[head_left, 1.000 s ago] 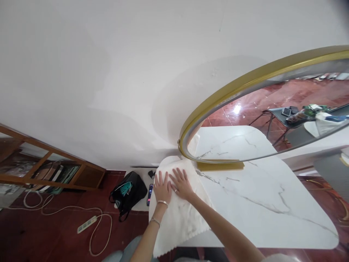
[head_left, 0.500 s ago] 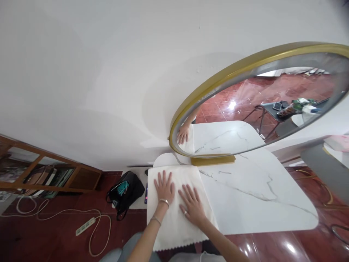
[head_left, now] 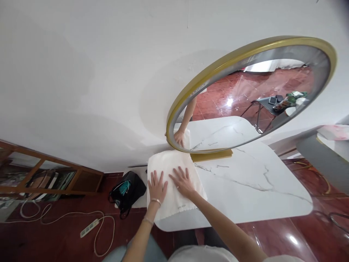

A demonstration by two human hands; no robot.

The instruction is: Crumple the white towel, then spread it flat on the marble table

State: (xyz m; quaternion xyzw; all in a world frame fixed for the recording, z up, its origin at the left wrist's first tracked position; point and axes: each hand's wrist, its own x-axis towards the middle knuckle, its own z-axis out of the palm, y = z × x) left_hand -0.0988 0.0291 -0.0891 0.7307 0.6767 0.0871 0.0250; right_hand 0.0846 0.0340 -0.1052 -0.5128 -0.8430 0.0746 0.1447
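Observation:
A white cloth (head_left: 174, 203) with zigzag-cut edges lies spread over the left end of a white marble-patterned tabletop (head_left: 240, 196). My left hand (head_left: 157, 188) rests flat on the cloth's left side, fingers spread, with bangles on that wrist. To its right, my right hand (head_left: 183, 183) also presses flat on the cloth, fingers apart and a ring on one finger. The cloth's far edge reaches the gold base (head_left: 212, 155) of an oval gold-framed mirror (head_left: 199, 78) standing on the tabletop, which reflects a hand on the cloth.
A black bag (head_left: 128, 191) with something teal inside sits left of the table. On the red tiled floor lie a power strip (head_left: 89, 228) and its looping cord. A wooden glass-front cabinet (head_left: 87, 180) stands at the left, and a grey chair (head_left: 321, 160) at the right.
Both hands and the cloth have slid away from me, toward the wall and mirror base. The tabletop's near left corner, covered before, now shows. The view has shifted slightly.

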